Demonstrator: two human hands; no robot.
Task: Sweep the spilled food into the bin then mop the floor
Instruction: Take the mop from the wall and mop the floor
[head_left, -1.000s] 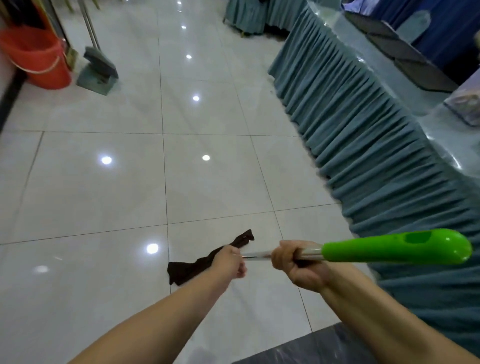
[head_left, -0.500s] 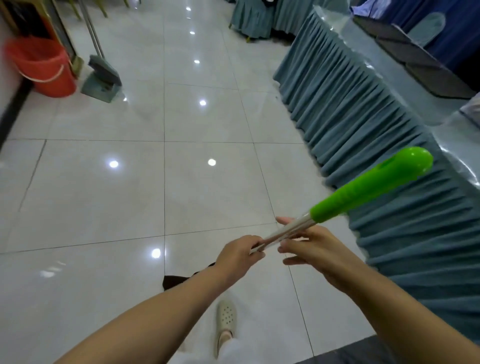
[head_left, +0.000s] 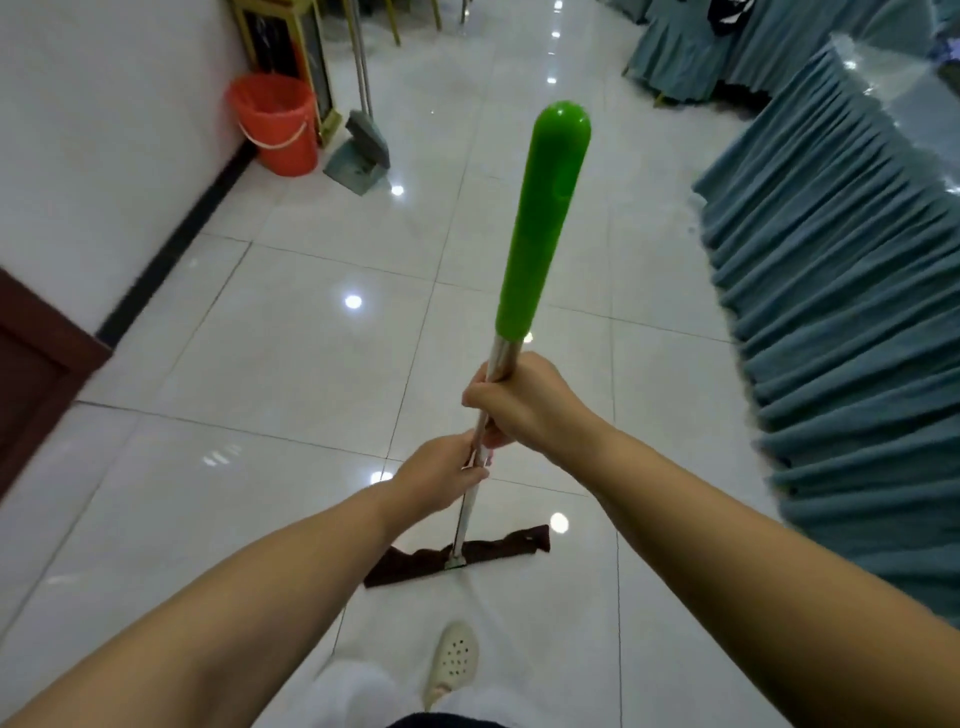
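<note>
Head view: one camera looking down at both arms and the floor (head_left: 291, 358)
Mop (head_left: 540, 208): steel pole with a green handle end, standing nearly upright in the centre of the frame; its dark brown cloth head (head_left: 467, 556) lies flat on the white tiles in the lower centre
Right hand (head_left: 524, 405): grip clamped round the steel pole just below the green handle, fingers curled about it
Left hand (head_left: 441, 473): grip clamped on the pole lower down, just beneath the right hand; the two nearly touch
Bin (head_left: 275, 122): orange bucket in the upper left of the frame, against the white wall; well apart from the mop head
Dustpan (head_left: 358, 156): grey-green, just right of the bin, with a long handle rising from it
Surface (head_left: 831, 260): draped in pleated teal cloth, running down the right side of the frame
Shoe (head_left: 452, 660): pale perforated clog at the bottom centre, near the cloth head
</note>
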